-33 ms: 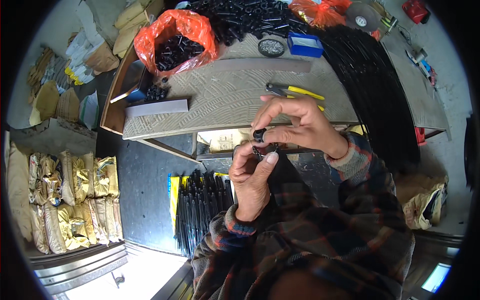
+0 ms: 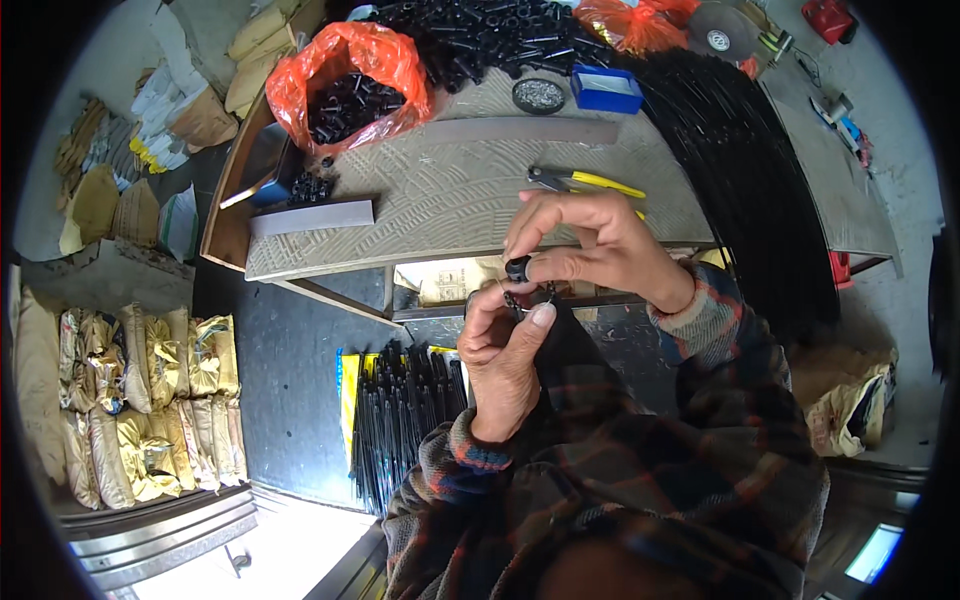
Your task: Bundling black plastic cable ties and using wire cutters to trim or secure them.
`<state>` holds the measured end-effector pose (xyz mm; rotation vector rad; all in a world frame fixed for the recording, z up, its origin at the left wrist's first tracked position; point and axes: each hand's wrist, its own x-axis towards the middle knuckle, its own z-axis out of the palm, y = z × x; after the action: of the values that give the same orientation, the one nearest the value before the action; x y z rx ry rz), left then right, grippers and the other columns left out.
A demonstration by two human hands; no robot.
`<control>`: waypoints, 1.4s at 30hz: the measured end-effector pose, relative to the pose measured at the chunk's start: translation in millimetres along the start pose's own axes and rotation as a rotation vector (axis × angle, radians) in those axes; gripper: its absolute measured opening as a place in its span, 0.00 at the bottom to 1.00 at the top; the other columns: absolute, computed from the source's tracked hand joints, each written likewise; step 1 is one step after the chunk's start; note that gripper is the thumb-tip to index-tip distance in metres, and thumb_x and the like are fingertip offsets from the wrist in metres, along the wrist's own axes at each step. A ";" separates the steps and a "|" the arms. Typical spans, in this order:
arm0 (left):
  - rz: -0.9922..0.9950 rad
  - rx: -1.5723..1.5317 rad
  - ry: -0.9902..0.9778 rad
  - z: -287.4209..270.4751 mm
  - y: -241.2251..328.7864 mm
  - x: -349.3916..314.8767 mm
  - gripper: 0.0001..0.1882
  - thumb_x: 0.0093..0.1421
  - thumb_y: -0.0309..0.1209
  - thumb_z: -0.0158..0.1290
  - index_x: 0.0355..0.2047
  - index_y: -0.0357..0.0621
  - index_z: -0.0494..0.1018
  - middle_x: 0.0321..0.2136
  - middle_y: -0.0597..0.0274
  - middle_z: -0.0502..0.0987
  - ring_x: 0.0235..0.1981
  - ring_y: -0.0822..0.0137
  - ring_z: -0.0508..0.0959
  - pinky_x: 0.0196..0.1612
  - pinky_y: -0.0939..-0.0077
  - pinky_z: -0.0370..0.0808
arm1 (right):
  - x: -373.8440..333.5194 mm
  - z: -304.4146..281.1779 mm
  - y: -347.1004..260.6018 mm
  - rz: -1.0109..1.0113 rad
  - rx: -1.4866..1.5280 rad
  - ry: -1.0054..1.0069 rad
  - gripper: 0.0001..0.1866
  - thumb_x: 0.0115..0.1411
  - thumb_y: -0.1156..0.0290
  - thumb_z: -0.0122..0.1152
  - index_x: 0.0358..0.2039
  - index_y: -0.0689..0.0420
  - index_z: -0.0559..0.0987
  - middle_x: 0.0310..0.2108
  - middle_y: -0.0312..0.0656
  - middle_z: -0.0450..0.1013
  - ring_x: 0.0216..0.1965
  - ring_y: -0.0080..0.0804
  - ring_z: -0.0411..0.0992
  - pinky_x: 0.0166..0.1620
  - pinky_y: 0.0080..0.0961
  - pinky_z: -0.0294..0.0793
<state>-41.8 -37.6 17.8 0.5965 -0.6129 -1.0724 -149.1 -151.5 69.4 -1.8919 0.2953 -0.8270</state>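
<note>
In front of the table's near edge, my right hand (image 2: 610, 245) pinches a small black cap-like part (image 2: 517, 268) between thumb and fingertips. Just below it, my left hand (image 2: 505, 360) is closed, thumb against forefinger, on a thin dark strand or wire (image 2: 522, 303); its exact kind is too small to tell. Both hands nearly meet at the black part, and the fingers hide some of it. Beyond my right hand lie cutting pliers (image 2: 590, 183) with yellow handles, partly covered by the fingers.
On the table (image 2: 440, 205) are a red plastic bag (image 2: 405, 60) of black parts, a heap of black tubes (image 2: 500, 40), a round dish (image 2: 538, 95) of small metal pieces and a blue box (image 2: 607, 100). Long black rods (image 2: 750, 170) hang over the right edge. Bundled rods (image 2: 400, 420) stand below.
</note>
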 end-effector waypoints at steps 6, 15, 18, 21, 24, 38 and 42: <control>0.025 -0.004 -0.028 15.7 -6.6 -8.4 0.15 0.49 0.15 0.54 0.38 0.39 0.70 0.35 0.66 0.72 0.37 0.77 0.69 0.43 0.83 0.65 | -13.8 -11.8 2.1 -0.039 0.142 -0.034 0.08 0.49 0.71 0.63 0.30 0.58 0.77 0.28 0.35 0.74 0.39 0.27 0.69 0.59 0.40 0.46; -0.010 0.025 -0.007 17.5 -17.1 -9.2 0.14 0.50 0.14 0.54 0.37 0.39 0.70 0.33 0.69 0.71 0.34 0.80 0.69 0.39 0.86 0.66 | -11.5 -28.8 -12.7 -0.247 -0.216 -0.131 0.05 0.46 0.70 0.65 0.25 0.52 0.78 0.27 0.32 0.75 0.39 0.29 0.70 0.60 0.41 0.44; -0.008 0.036 0.006 17.8 -19.2 -7.7 0.14 0.50 0.15 0.54 0.37 0.39 0.70 0.32 0.70 0.70 0.33 0.81 0.68 0.38 0.87 0.66 | -17.0 -26.2 -14.2 -0.216 -0.253 -0.083 0.05 0.46 0.70 0.66 0.24 0.52 0.77 0.27 0.31 0.75 0.38 0.29 0.70 0.60 0.41 0.44; -0.021 0.040 0.011 17.3 -17.6 -7.5 0.13 0.50 0.15 0.54 0.37 0.39 0.70 0.32 0.70 0.70 0.33 0.81 0.68 0.38 0.88 0.65 | -19.9 -22.9 -14.4 -0.211 -0.333 -0.046 0.05 0.46 0.70 0.66 0.24 0.52 0.77 0.27 0.32 0.75 0.39 0.29 0.71 0.60 0.41 0.44; -0.024 0.046 0.011 15.2 -18.2 -6.9 0.13 0.50 0.15 0.54 0.36 0.39 0.70 0.32 0.71 0.70 0.33 0.81 0.68 0.38 0.88 0.65 | -17.9 -21.8 -11.6 -0.223 -0.320 -0.047 0.06 0.46 0.70 0.65 0.24 0.52 0.76 0.28 0.32 0.75 0.38 0.29 0.71 0.61 0.42 0.44; -0.005 0.008 -0.045 9.1 -17.8 -1.1 0.15 0.52 0.14 0.51 0.40 0.38 0.67 0.35 0.66 0.71 0.35 0.79 0.70 0.41 0.85 0.67 | -18.2 -11.9 -17.0 -0.247 -0.559 -0.016 0.11 0.44 0.67 0.67 0.26 0.50 0.73 0.26 0.28 0.70 0.37 0.25 0.69 0.61 0.44 0.39; -0.035 -0.012 -0.052 -5.5 -16.5 -1.2 0.13 0.54 0.17 0.49 0.41 0.36 0.67 0.35 0.65 0.72 0.37 0.77 0.70 0.45 0.81 0.66 | -18.9 -5.2 -9.3 -0.251 -0.587 0.032 0.12 0.42 0.71 0.65 0.28 0.51 0.73 0.25 0.28 0.69 0.38 0.26 0.69 0.62 0.47 0.36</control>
<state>-48.3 -41.6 2.1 0.5725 -0.6428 -1.1269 -167.8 -140.7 71.0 -2.5023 0.3514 -1.0137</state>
